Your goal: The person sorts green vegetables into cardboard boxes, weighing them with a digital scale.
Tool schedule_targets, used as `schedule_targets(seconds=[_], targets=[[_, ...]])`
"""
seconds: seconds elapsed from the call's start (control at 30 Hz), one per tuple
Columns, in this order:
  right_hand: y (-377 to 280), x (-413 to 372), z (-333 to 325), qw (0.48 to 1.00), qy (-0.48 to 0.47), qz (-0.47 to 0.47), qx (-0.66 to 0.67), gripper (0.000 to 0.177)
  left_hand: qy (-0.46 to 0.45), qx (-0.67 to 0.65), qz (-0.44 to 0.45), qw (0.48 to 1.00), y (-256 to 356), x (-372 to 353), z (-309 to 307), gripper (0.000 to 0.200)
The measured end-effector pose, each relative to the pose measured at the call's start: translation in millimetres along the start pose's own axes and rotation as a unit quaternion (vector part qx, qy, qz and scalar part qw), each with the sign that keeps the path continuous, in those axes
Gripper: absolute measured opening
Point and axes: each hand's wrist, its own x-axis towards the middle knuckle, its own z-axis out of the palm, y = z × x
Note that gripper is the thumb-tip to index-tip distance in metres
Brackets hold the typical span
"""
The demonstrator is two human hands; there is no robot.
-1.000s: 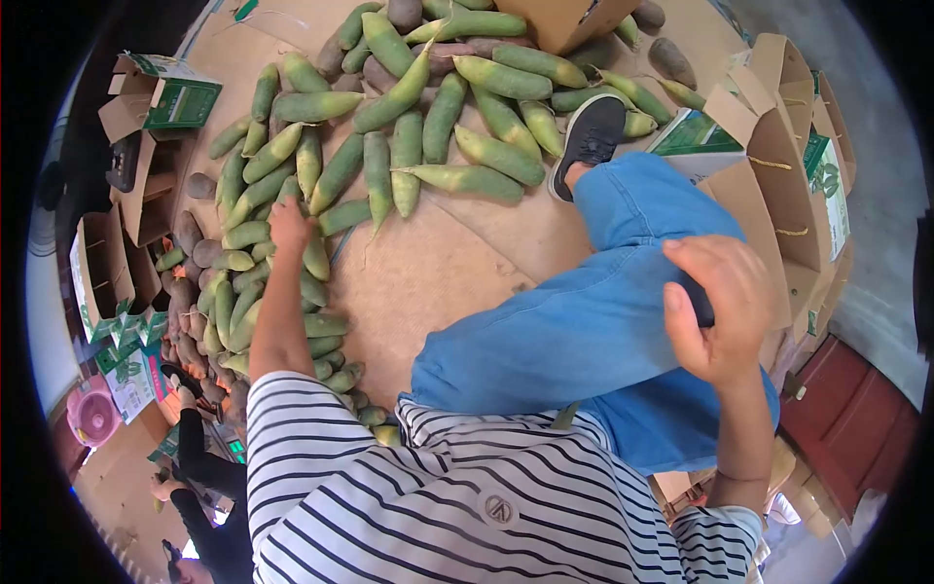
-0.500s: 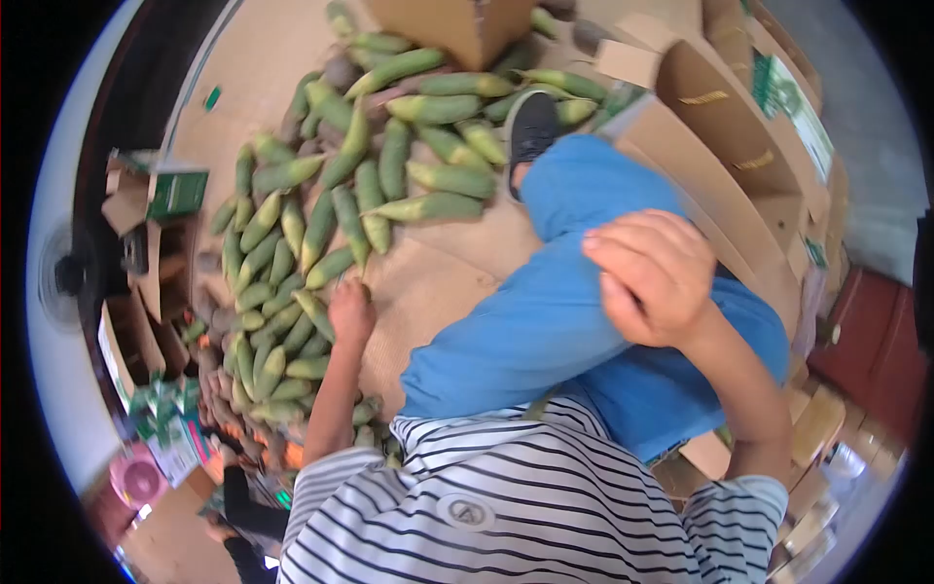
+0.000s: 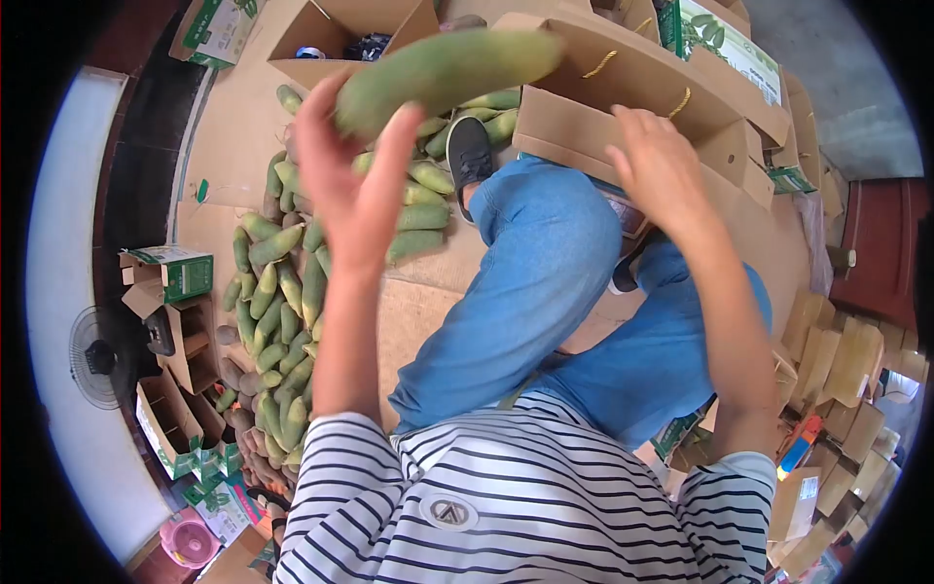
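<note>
A large green radish (image 3: 448,76), pale green at its right end, is raised high in the view. My left hand (image 3: 355,175) is at its left end, thumb and fingers spread around it. My right hand (image 3: 662,161) is beside the open cardboard box (image 3: 574,122), with its fingers apart and nothing in them. Under and left of my left hand lies a pile of green radishes (image 3: 277,292) on brown cardboard (image 3: 418,311).
Another open box (image 3: 341,34) stands at the top, with dark items inside. Green-printed boxes (image 3: 730,49) are at the upper right. A fan (image 3: 97,355) and a pink basin (image 3: 188,540) are on the left. Flattened cartons (image 3: 827,360) lie at the right.
My left hand has risen from the pile with a radish. My right hand has moved from above the knee up to the box, its fingers now more extended. The view has shifted.
</note>
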Motion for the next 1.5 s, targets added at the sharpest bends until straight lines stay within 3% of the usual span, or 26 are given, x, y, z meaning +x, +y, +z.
schedule_targets(seconds=[0.1, 0.17, 0.27, 0.37, 0.5, 0.67, 0.8, 0.93, 1.13, 1.27, 1.37, 1.5], targets=[[38, 0, 18, 0.974, -0.176, 0.094, -0.108, 0.026, -0.037, -0.064, -0.040, 0.996, 7, 20, 66, 0.045], [63, -2, 46, 0.971, -0.167, 0.073, -0.153, 0.020, -0.064, -0.047, -0.013, 0.997, -5, 29, 109, 0.046], [47, 5, 45, 0.947, -0.254, 0.076, -0.182, 0.016, -0.085, 0.006, 0.013, 0.996, -41, 24, 170, 0.047], [45, 4, 46, 0.944, -0.272, 0.047, -0.179, 0.015, -0.185, 0.102, -0.052, 0.976, -58, 8, 178, 0.043], [60, 2, 52, 0.955, -0.216, 0.056, -0.195, 0.012, -0.166, 0.129, -0.001, 0.978, -85, -15, 127, 0.033], [59, 4, 40, 0.964, -0.209, 0.024, -0.160, 0.009, -0.203, 0.236, -0.124, 0.942, -156, -89, 5, 0.028], [66, 3, 43, 0.965, -0.219, 0.019, -0.140, 0.006, -0.289, 0.428, -0.229, 0.825, -228, -174, -108, 0.032], [68, 4, 46, 0.971, -0.206, 0.010, -0.119, 0.007, -0.278, 0.568, -0.302, 0.713, -258, -212, -182, 0.030], [63, 10, 45, 0.958, -0.247, 0.018, -0.147, 0.009, -0.365, 0.605, -0.341, 0.620, -275, -213, -202, 0.043], [64, 9, 46, 0.969, -0.198, -0.009, -0.149, 0.003, -0.353, 0.616, -0.329, 0.622, -292, -222, -201, 0.044], [63, 10, 46, 0.967, -0.198, -0.007, -0.158, 0.004, -0.365, 0.630, -0.361, 0.583, -292, -211, -191, 0.037], [72, 16, 49, 0.964, -0.207, -0.019, -0.164, 0.006, -0.364, 0.640, -0.319, 0.596, -287, -214, -186, 0.028]])
